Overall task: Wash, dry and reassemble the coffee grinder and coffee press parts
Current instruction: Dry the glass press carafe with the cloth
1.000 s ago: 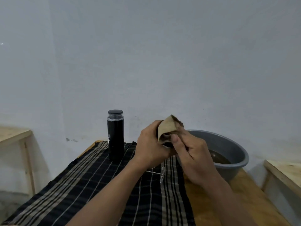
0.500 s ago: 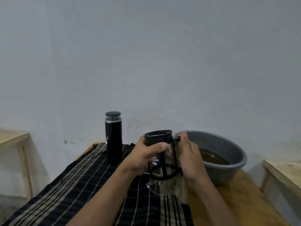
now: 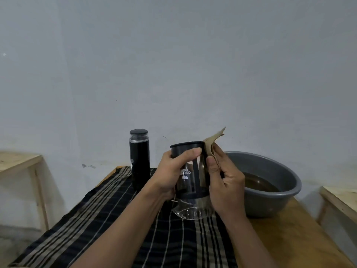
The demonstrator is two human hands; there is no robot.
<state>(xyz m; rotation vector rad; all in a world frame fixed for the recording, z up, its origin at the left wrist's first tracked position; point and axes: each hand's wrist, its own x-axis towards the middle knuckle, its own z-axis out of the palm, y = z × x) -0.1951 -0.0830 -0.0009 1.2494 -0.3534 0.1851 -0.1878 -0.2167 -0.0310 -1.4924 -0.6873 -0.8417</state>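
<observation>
cloth (image 3: 212, 141) back up by press (image 3: 195, 172) rim | R hand (image 3: 226, 182) pinches it

- Left hand (image 3: 172, 176) and right hand (image 3: 227, 185) both bare, skin showing to the fingertips.
- Left forearm (image 3: 123, 229) bare all the way to the bottom edge of the view.
- Right forearm (image 3: 251, 245) bare likewise, wrist to bottom edge.

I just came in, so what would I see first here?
In the middle, the left hand grips an upside-down glass coffee press jug with a black plastic frame while the right hand holds a tan cloth against its side. To the right sits a round grey basin of brown water; behind on the left stands a tall black cylindrical grinder.
</observation>
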